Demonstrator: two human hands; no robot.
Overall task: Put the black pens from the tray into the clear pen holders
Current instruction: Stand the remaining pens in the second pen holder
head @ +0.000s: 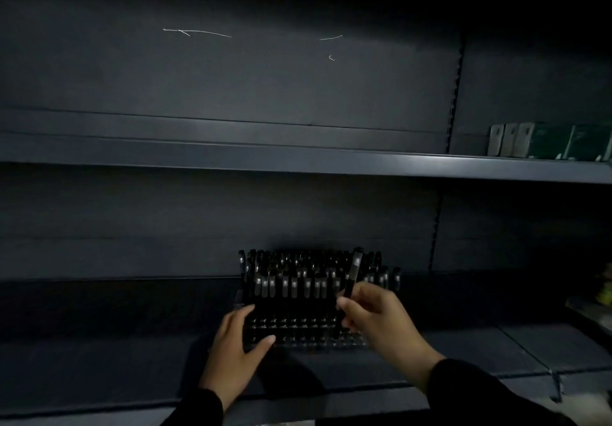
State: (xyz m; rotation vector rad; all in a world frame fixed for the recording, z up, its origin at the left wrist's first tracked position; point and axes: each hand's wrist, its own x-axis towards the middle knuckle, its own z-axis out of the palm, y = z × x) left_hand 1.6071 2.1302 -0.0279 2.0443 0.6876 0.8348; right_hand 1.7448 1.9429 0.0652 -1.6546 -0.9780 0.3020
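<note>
A clear pen holder (311,336) stands on the dark lower shelf, packed with several upright black pens (291,280). My left hand (236,346) rests against the holder's left front corner, thumb on its front face and fingers along its side. My right hand (381,316) pinches one black pen (351,276) and holds it upright over the right part of the holder, its cap level with the other pens' tops. The scene is very dark, and no tray is visible.
The lower shelf (116,359) stretches left and right of the holder. An upper shelf (298,157) runs across above, with green and grey boxes (546,144) at its far right. A wire divider (536,359) crosses the lower shelf at right.
</note>
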